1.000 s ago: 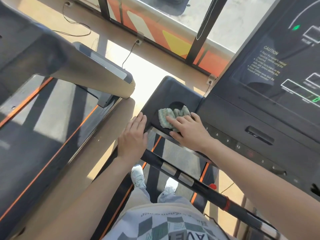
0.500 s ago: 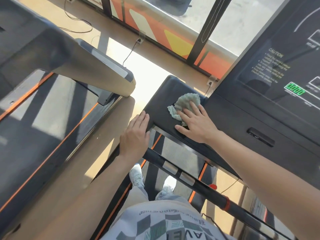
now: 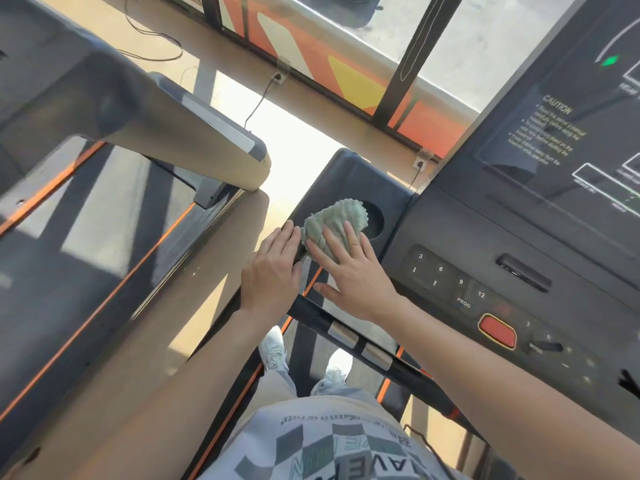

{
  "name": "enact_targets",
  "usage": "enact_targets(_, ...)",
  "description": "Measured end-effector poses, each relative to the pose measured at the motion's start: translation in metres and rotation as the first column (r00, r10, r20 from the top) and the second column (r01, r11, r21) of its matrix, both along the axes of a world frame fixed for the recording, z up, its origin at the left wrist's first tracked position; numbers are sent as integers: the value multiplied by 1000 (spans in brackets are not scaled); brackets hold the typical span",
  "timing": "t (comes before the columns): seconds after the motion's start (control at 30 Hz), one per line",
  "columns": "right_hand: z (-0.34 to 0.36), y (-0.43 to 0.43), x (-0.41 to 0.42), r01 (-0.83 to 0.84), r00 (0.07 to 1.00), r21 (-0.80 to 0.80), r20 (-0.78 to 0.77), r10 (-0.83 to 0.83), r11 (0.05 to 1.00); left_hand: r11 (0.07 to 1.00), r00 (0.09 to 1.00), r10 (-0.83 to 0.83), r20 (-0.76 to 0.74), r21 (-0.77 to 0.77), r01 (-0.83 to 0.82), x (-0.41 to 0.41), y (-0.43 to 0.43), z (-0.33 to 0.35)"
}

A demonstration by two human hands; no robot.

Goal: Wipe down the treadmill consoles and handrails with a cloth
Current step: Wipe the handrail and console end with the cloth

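A person's right hand (image 3: 349, 271), fingers flat, presses a green cloth (image 3: 332, 220) onto the treadmill's console tray (image 3: 346, 174) at the rim of the cup holder (image 3: 376, 221), spreading pressure for wiping. The left hand (image 3: 273, 271) rests open on the tray's edge, apparently for balance.

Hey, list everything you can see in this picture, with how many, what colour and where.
console: one, dark grey, right
cup holder: one, dark, console's left wing
cloth: one, pale green, at the cup holder's edge
stop button: one, red, lower console
handrail: one, black, below the console
neighbouring treadmill: one, grey with orange stripes, left
wall sockets: two, white, at the foot of the window
shoes: two, white, on the belt
left hand: one, bare, flat on the console's left edge
right hand: one, bare, flat on the cloth
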State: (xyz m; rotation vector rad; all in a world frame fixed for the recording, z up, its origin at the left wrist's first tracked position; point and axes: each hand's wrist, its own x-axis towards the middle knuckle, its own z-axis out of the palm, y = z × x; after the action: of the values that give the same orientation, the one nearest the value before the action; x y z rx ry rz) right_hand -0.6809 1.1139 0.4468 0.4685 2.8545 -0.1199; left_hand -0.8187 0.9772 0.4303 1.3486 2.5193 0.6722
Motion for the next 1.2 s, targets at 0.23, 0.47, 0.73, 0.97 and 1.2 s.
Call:
enact_targets(0.23,9,21,56,-222,975,98,53,218,970,1000,1000,-3,3,12,3,-3,-1,-3)
enact_targets(0.47,25,23,69,-270,963,143,36,267,952,1000,999,-16,45,25,15,-7,-3,-1)
enact_targets(0.73,9,10,6,-303,953,118,50,299,946,996,979,-74,191,57,65,-17,-8,2)
enact_targets(0.97,30,-20,16,142,933,-438,-241,-269,887,992,958,-109,267,96,86,-29,-27,0)
enact_targets(1.2,11,-84,-3,319,882,-746,9,-471,584,999,970,5,244,45,-17,-18,-71,-1)
